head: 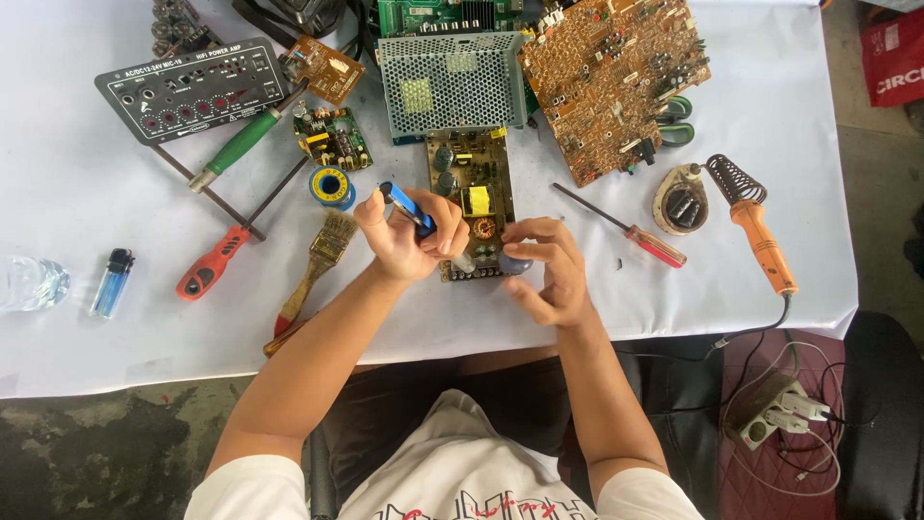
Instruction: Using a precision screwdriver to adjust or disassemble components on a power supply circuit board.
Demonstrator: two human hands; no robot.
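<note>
a person's two bare hands work over a white-covered table (77, 193), seen from above. the left hand (409, 236) is closed in a fist around a blue-handled pen-shaped tool (406, 207), its blue end pointing up and away, its pale tip angled down toward a small brown circuit board with a yellow transformer and a copper coil (472, 193). the right hand (544, 270) pinches a small dark rounded part (513, 263), possibly a capacitor, between thumb and fingertips at the near edge of that board; the part is too small to identify with certainty. the board lies at the centre of the table, just in front of the person, touching both hands.

behind the board sits a perforated grey metal cover (450, 85), and to its right a large brown circuit board crowded with components (611, 82). to the right of the hands lie a red-handled screwdriver (624, 227) and an orange-handled soldering iron with a coiled wire stand (756, 226) beside a round tin (680, 202).

to the left are a wooden-handled paintbrush (313, 270), a blue spool of solder wire (331, 186), a small green circuit board (332, 138), a green-handled screwdriver (241, 146), an orange-handled tool (214, 262), a grey amplifier front panel with holes (188, 89), a blue lighter (113, 282) and a clear plastic bottle (31, 282). a white power strip (778, 412) lies on the floor at lower right.
</note>
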